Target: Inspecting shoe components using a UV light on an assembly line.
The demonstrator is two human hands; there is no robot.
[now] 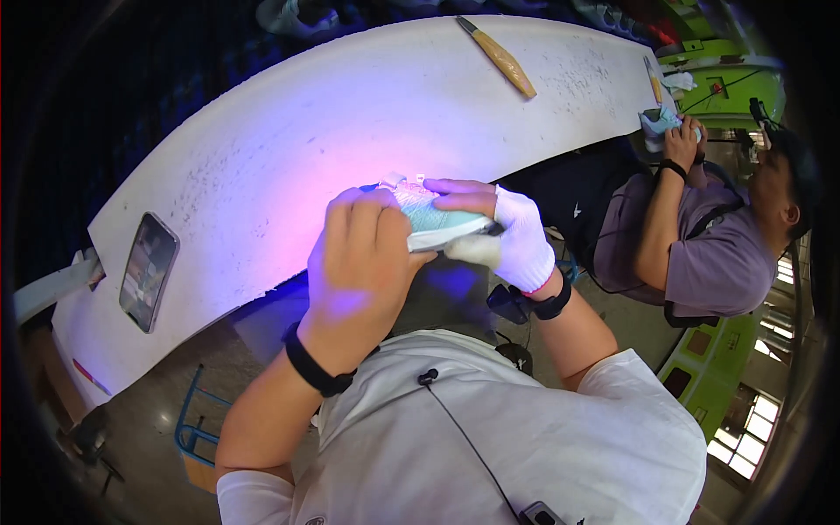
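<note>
A mint-green shoe [426, 220] with a white sole is held between my two hands, above the near edge of the white table and under bluish-pink light. My bare left hand [360, 254] wraps round its left end, fingers over the upper and thumb by the sole. At the other end my right hand [503, 229] grips it, wearing a white glove that leaves the fingertips bare. Its fingers lie over the top and its thumb is beneath. Much of the shoe is covered by my hands.
The white table [262, 131] curves across the view. On it lie a phone [149, 271] at left, a tape-wrapped tool [497, 57] at the far side and a red, thin object [91, 378]. To the right sits a co-worker [700, 227] holding a light-blue item [661, 122], beside green machinery [731, 87].
</note>
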